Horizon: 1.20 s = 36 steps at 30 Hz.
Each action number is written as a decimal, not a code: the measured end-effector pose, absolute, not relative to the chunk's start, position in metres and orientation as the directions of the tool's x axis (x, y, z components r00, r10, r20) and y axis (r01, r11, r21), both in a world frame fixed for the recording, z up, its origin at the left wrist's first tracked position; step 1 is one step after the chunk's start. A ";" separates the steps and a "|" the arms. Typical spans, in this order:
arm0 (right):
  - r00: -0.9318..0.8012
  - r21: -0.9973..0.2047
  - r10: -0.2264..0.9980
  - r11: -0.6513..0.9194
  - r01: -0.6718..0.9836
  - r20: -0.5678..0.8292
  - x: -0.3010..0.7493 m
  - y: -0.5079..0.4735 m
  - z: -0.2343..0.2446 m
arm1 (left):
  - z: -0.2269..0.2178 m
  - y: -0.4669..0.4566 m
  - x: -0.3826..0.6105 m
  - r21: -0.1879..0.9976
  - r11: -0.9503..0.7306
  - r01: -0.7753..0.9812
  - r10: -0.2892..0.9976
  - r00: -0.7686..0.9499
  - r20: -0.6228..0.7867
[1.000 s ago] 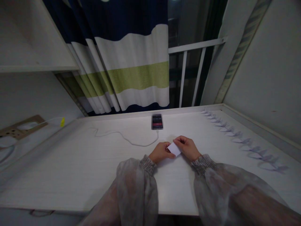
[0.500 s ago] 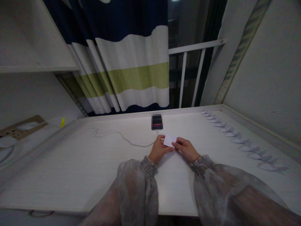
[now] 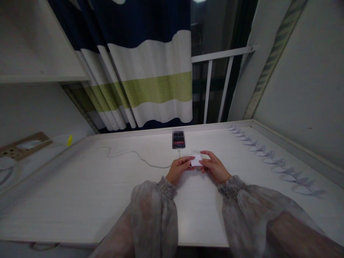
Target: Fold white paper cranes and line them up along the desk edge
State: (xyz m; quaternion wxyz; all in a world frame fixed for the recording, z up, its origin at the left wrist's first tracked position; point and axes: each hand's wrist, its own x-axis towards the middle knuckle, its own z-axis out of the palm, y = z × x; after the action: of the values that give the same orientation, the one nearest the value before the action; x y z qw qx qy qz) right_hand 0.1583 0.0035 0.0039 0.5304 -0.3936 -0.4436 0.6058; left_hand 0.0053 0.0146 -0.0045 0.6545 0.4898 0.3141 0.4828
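A small white slip of paper (image 3: 196, 160) is held between both my hands, a little above the white desk (image 3: 80, 193). My left hand (image 3: 178, 169) pinches its left side with curled fingers; a ring shows on one finger. On the right side, my right hand (image 3: 214, 167) closes its fingers over the paper. Both arms wear sheer grey sleeves with gathered cuffs. Just beyond my hands a phone (image 3: 178, 139) lies on the desk with a white cable (image 3: 134, 154) plugged in.
A row of several small folded paper pieces (image 3: 271, 157) runs along the desk's right side by the wall. A striped curtain (image 3: 150, 82) and a white railing (image 3: 215, 86) stand behind the desk. A brown socket plate (image 3: 18, 148) is on the left wall.
Both hands lifted the paper off the desk and carried it slightly farther away, turning it from tilted to nearly flat. My right fingers now cover more of it.
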 end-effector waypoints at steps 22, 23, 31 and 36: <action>-0.230 -0.887 0.961 -0.239 -0.396 -0.157 0.157 0.004 0.005 | -0.004 0.014 0.007 0.957 -0.016 -0.289 0.950 0.295 0.105; -0.234 -0.885 0.959 -0.243 -0.396 -0.159 0.157 0.004 0.005 | -0.004 0.013 0.007 0.960 -0.021 -0.278 0.948 0.299 0.108; -0.215 -0.977 0.973 -0.120 -0.174 -0.082 0.159 0.006 -0.001 | -0.010 0.017 -0.004 0.994 -0.107 -0.034 0.912 0.395 0.112; -0.246 -0.996 0.969 0.019 0.085 -0.003 0.155 0.005 -0.009 | -0.014 0.016 -0.016 0.891 -0.363 0.273 0.889 0.388 0.243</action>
State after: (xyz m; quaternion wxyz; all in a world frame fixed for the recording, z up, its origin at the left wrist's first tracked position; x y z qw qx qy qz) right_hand 0.1549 0.0053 -0.0093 0.4140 -0.4533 -0.5814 0.5339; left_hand -0.0163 0.0155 -0.0140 0.4005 0.7304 0.3977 0.3846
